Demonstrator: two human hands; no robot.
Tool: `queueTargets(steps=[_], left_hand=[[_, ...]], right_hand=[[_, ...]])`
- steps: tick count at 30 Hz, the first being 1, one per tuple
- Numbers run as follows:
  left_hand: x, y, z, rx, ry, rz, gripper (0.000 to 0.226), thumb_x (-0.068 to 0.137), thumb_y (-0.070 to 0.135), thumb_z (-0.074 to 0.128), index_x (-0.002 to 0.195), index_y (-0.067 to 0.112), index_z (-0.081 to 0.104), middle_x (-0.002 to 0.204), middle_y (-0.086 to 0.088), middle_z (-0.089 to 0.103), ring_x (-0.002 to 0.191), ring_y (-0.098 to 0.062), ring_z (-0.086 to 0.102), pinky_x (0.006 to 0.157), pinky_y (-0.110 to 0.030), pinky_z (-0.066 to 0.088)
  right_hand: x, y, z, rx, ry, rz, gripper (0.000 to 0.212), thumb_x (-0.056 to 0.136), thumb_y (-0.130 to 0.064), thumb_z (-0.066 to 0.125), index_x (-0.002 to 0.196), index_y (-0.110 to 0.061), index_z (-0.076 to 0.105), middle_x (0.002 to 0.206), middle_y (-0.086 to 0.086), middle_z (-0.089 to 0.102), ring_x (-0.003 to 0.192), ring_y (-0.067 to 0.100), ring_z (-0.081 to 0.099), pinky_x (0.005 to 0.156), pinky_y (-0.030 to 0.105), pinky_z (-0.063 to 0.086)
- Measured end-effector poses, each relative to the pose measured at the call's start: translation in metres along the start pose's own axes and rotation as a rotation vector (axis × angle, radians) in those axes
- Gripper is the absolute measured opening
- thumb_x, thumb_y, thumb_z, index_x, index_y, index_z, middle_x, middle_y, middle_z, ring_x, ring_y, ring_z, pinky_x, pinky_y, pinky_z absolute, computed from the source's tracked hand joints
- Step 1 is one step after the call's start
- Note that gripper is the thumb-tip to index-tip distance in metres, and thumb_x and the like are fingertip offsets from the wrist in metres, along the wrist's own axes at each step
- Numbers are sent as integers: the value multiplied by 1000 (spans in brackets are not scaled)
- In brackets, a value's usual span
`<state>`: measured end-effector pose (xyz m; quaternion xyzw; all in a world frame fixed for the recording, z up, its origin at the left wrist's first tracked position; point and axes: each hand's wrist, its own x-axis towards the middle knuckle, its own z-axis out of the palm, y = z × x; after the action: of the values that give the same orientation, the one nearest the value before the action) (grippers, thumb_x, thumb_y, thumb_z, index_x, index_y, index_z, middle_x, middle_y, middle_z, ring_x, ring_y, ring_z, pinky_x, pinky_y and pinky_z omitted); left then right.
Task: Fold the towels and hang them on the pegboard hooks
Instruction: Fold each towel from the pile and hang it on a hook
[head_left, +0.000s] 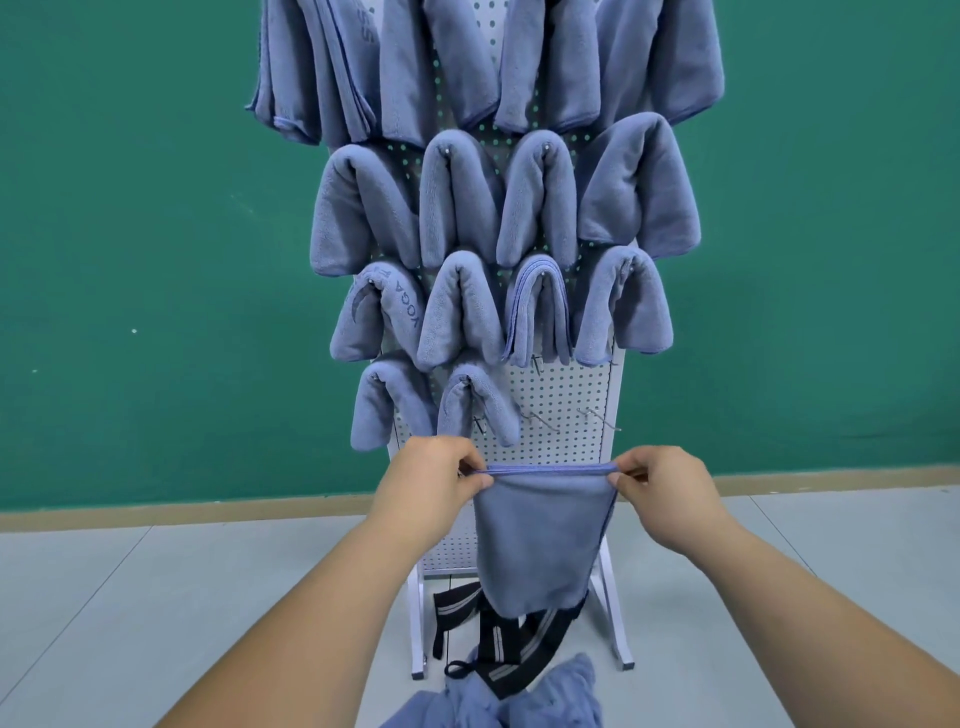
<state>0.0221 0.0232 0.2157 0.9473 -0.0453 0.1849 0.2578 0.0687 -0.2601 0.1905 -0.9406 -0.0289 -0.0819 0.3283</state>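
1. Towel (540, 535), folded, hangs in front of the pegboard's (566, 395) lower part. Its top edge is pulled taut, probably to keep the layers aligned.
2. The left hand (436, 478) pinches one top corner and the right hand (660, 483) the other, fingers (470, 461) clenched on the cloth.
3. Hung towels (462, 306) fill the pegboard's upper rows. Bare hooks (597, 415) at its lower right are the likely target.
4. More towels (519, 696) lie heaped below the pegboard.
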Motion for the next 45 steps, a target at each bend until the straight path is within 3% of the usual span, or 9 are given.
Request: queueTargets(steps=[11, 15, 22, 25, 28, 33, 37, 42, 45], left_hand=[[-3, -6, 5, 320, 11, -69, 11, 92, 26, 63, 102, 24, 62, 106, 2, 59, 105, -25, 55, 84, -41, 50], [-10, 13, 7, -157, -172, -20, 45, 90, 42, 73, 131, 34, 57, 125, 19, 63, 117, -2, 57, 101, -28, 47], [-7, 28, 11, -258, -108, 120, 2, 96, 32, 73, 96, 33, 71, 86, 18, 70, 83, 4, 61, 71, -13, 40], [-5, 29, 4, -332, -3, 167, 6, 97, 28, 71, 103, 29, 73, 97, 17, 72, 95, 0, 65, 83, -15, 45], [-3, 28, -8, -389, 113, 196, 9, 98, 21, 71, 105, 26, 74, 101, 17, 72, 100, -3, 66, 89, -15, 47], [-2, 11, -20, -510, 187, 92, 13, 100, 18, 69, 107, 27, 74, 105, 21, 74, 107, -2, 67, 95, -16, 47], [2, -10, -22, -607, 222, -77, 12, 100, 22, 69, 105, 32, 74, 102, 19, 75, 102, -4, 69, 91, -23, 50], [2, -32, -20, -550, 239, -250, 7, 104, 31, 61, 103, 30, 68, 86, 12, 73, 79, -2, 64, 75, -29, 46], [4, -36, -19, -561, 293, -294, 13, 106, 37, 56, 100, 28, 63, 65, 11, 61, 63, -8, 51, 65, -35, 39]], right_hand=[[-12, -26, 5, 135, -71, -177, 3, 101, -24, 64, 100, -27, 64, 92, -13, 71, 85, 8, 67, 81, 29, 56], [-26, -46, 11, 318, -160, -237, 8, 102, -20, 61, 99, -27, 61, 84, -6, 69, 73, 16, 62, 77, 35, 52], [-32, -49, 24, 444, -239, -281, 19, 99, -24, 66, 113, -30, 56, 92, -3, 74, 85, 23, 71, 81, 41, 55], [-29, -32, 21, 326, -412, -277, 46, 84, -29, 80, 125, -32, 58, 106, -13, 76, 96, 6, 73, 88, 32, 59], [-28, -14, 23, 225, -535, -244, 40, 78, -26, 86, 113, -29, 67, 108, -16, 77, 100, 2, 73, 91, 30, 59], [-20, 8, 19, -204, -521, -223, 29, 73, -42, 82, 86, -18, 70, 71, -7, 64, 61, 12, 52, 58, 28, 44], [-14, 21, 9, -279, -457, -109, 40, 73, -44, 85, 75, -15, 57, 66, -2, 48, 59, 18, 39, 55, 32, 31], [-6, 32, -18, 96, -419, -7, 37, 78, -43, 86, 92, -14, 69, 79, -1, 70, 70, 17, 61, 66, 31, 46], [-5, 25, -33, 635, -358, 71, 30, 95, -24, 77, 115, -5, 66, 110, 12, 78, 100, 24, 74, 98, 42, 58]])
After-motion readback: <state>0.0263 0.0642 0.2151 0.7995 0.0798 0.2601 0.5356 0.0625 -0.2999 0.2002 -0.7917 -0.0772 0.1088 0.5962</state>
